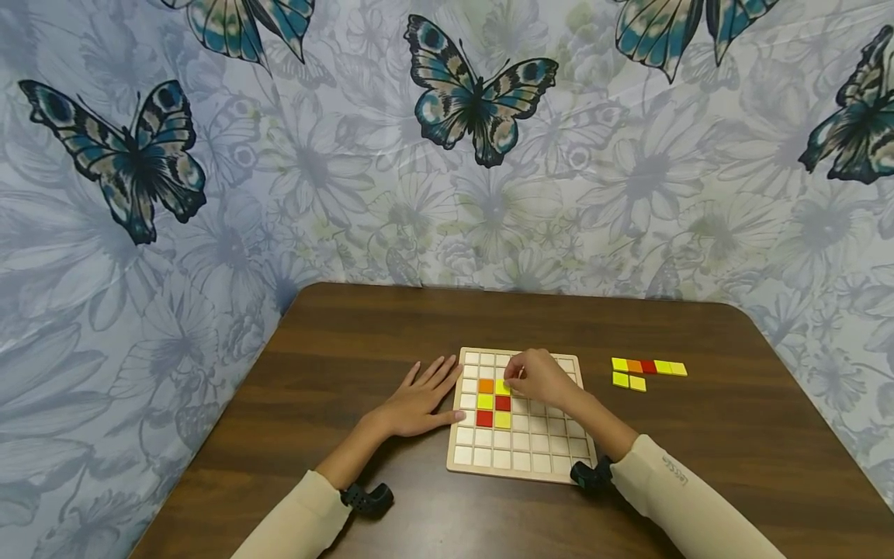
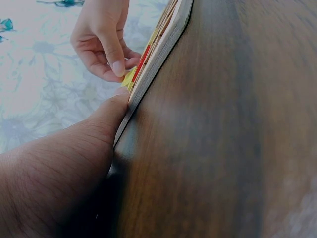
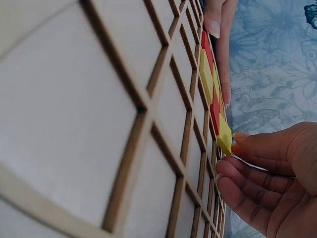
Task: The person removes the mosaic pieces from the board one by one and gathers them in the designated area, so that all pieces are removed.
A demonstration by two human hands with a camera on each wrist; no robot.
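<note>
A square wooden grid board (image 1: pixel 520 461) with white cells lies on the table. My right hand (image 1: pixel 543 377) reaches over it and pinches a yellow tile (image 3: pixel 225 137) between thumb and fingertip; the tile looks tilted at its cell in the right wrist view. Directly left of it sits an orange tile (image 1: pixel 486 385), with a yellow tile (image 1: pixel 485 401) and a red tile (image 1: pixel 484 418) below that one. Under the pinched tile are another red tile (image 1: pixel 502 403) and a yellow one (image 1: pixel 501 420). My left hand (image 1: pixel 416 404) lies with fingers spread, its fingertips and thumb at the board's left edge.
To the right of the board, a row of loose yellow, orange and red tiles (image 1: pixel 649 366) lies on the brown wooden table (image 1: pixel 335 341). Two yellow tiles (image 1: pixel 629 381) sit just in front of that row. A butterfly-patterned cloth (image 1: pixel 489 217) hangs behind the table's back edge.
</note>
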